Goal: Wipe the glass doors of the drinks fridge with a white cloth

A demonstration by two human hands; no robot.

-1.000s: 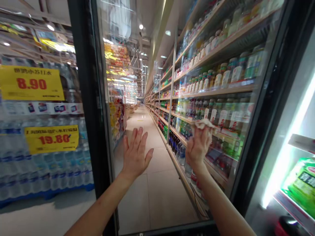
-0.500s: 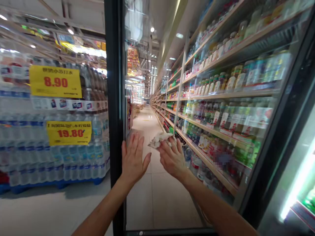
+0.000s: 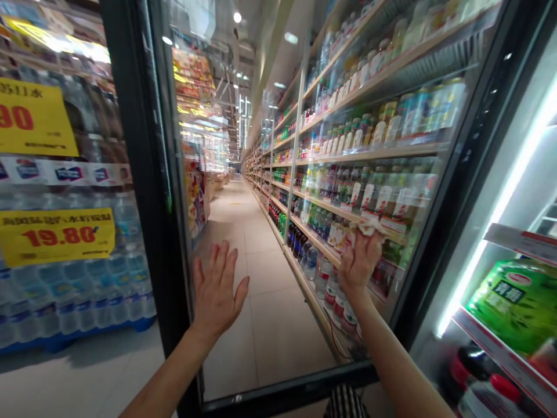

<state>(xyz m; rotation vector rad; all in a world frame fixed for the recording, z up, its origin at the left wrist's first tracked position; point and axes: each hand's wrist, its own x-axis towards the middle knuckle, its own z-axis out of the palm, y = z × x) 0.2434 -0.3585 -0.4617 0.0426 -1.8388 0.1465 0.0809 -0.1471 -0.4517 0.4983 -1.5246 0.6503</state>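
A black-framed glass door (image 3: 256, 348) stands in front of me, and an aisle of drink shelves shows in its pane. My left hand (image 3: 217, 290) lies flat with fingers spread at the pane's lower left, beside the dark frame (image 3: 143, 174). Over on the right side of the glass, my right hand (image 3: 359, 267) holds a crumpled pale cloth (image 3: 369, 227) against the pane. The cloth sticks out above the bent fingers, which partly cover it.
Stacked water bottles (image 3: 82, 296) with yellow price signs (image 3: 61, 235) stand on a blue pallet at left. On the right is a lit cooler with a green bottle pack (image 3: 517, 305) and a red-capped bottle (image 3: 500, 389). A striped dark item (image 3: 346, 403) shows at the bottom.
My right hand has moved rightward across the glass with the cloth, away from my left hand. The left hand stays flat near the frame. The view has turned right, showing more of the cooler.
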